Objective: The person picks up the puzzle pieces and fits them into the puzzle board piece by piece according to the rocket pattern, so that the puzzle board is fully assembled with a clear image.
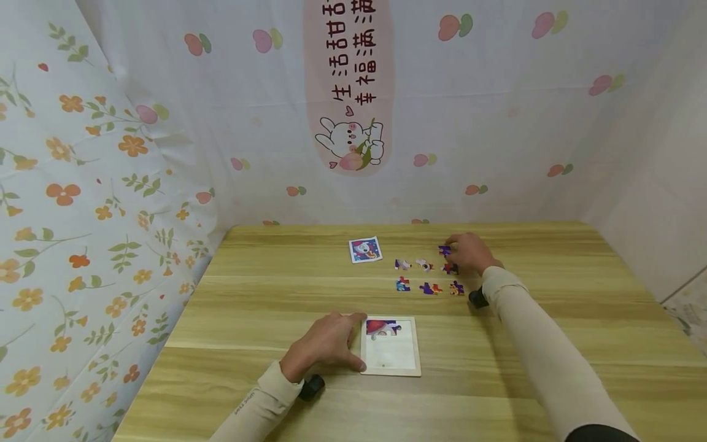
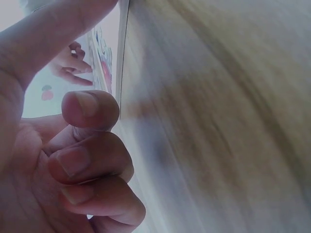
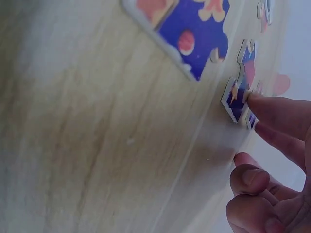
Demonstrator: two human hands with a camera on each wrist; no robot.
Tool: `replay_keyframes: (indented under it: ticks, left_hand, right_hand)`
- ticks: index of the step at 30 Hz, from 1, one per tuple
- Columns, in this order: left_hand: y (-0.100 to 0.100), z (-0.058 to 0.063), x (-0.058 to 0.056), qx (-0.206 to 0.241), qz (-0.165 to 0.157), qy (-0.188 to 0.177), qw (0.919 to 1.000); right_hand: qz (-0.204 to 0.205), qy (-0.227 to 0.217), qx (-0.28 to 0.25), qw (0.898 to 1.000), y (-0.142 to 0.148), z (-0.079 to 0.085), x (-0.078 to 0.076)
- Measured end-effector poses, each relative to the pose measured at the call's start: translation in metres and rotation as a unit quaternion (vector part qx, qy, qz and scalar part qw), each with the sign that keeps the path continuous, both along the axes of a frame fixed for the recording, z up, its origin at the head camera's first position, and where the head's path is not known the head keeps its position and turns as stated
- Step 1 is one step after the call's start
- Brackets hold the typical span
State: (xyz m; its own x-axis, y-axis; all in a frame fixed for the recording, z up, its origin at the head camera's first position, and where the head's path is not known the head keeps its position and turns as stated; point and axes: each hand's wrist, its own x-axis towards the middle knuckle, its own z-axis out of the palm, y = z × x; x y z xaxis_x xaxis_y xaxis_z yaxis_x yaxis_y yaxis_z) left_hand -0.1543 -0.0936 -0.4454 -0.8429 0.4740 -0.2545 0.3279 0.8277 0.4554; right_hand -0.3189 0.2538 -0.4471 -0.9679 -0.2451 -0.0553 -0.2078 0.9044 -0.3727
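table (image 1: 248, 288): wood-grain top, yellowish with darker streaks, far edge before a white cloth backdrop (image 1: 497, 141) printed with peaches, a rabbit (image 1: 349, 144) and chinese characters. to its left, a floral curtain (image 1: 99, 245), orange blooms. on the table: square puzzle tray (image 1: 389, 359), near side, partly filled along its top; left hand (image 1: 327, 339) beside it, thumb and forefinger spread wide at its left edge. loose jigsaw pieces (image 1: 403, 284), farther back; right hand (image 1: 471, 252) at the rightmost, fingertips close together, grip impossible to tell. picture card (image 1: 365, 250): lay left of the pieces.
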Motion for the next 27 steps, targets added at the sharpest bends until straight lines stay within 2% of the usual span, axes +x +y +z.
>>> replay_keyframes:
  ticks: [8, 14, 19, 27]
  left_hand:
    - [-0.001, -0.002, 0.000, 0.002, -0.002, 0.002, 1.0000]
    - [-0.002, -0.002, 0.000, 0.004, 0.001, -0.002, 1.0000]
    - [-0.001, -0.002, 0.001, 0.001, -0.001, -0.004, 1.0000]
    - [-0.002, -0.001, 0.001, 0.003, -0.001, 0.003, 1.0000]
  right_hand:
    - [-0.016, -0.006, -0.017, 1.000, -0.001, -0.001, -0.003]
    - [-0.039, -0.032, -0.082, 0.995, 0.002, -0.005, -0.007]
    - [-0.061, -0.073, -0.167, 0.981, 0.008, -0.008, -0.006]
    - [-0.079, -0.126, -0.286, 0.947, 0.014, 0.001, -0.001]
